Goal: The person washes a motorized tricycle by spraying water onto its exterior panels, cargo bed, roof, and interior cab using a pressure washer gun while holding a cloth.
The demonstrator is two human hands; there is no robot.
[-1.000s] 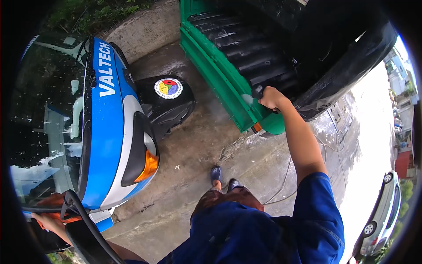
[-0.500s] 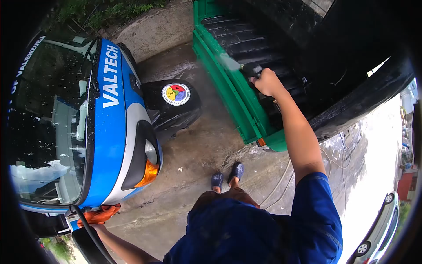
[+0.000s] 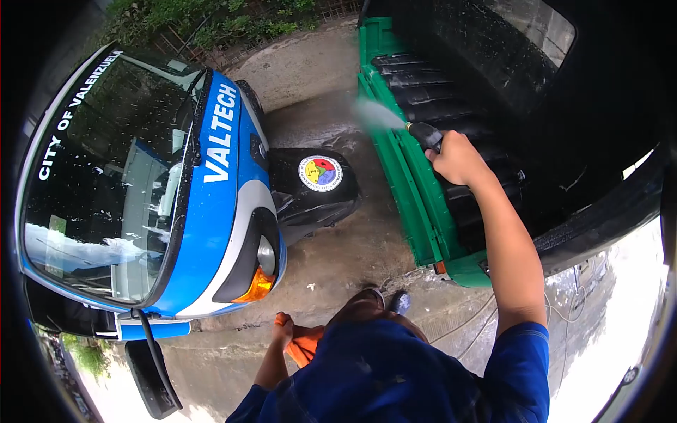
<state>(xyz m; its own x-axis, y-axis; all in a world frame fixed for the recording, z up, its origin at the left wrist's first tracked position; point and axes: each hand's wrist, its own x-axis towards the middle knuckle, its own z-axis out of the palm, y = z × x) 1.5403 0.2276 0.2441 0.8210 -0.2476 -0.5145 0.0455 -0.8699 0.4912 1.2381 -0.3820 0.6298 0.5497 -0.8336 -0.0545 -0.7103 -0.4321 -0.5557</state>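
Holding black spray gun (image 3: 426, 134) right of upper centre, right hand (image 3: 458, 158) clamped around it | sending white spray (image 3: 379, 115) over green panel (image 3: 416, 204) | clutching orange cloth (image 3: 305, 347) at lower centre-left, left hand (image 3: 282, 330) closed on it

The right hand (image 3: 458, 158) grips a black spray gun (image 3: 424, 134), and a white mist (image 3: 381, 115) shoots left from its tip onto the green tailgate (image 3: 403, 169)! Black ribbed seat (image 3: 431, 95) just behind it. Nearer, at left, the left hand (image 3: 283, 330) holds an orange cloth (image 3: 306, 344), to the right of the blue-and-white vehicle (image 3: 211, 233) marked VALTECH.
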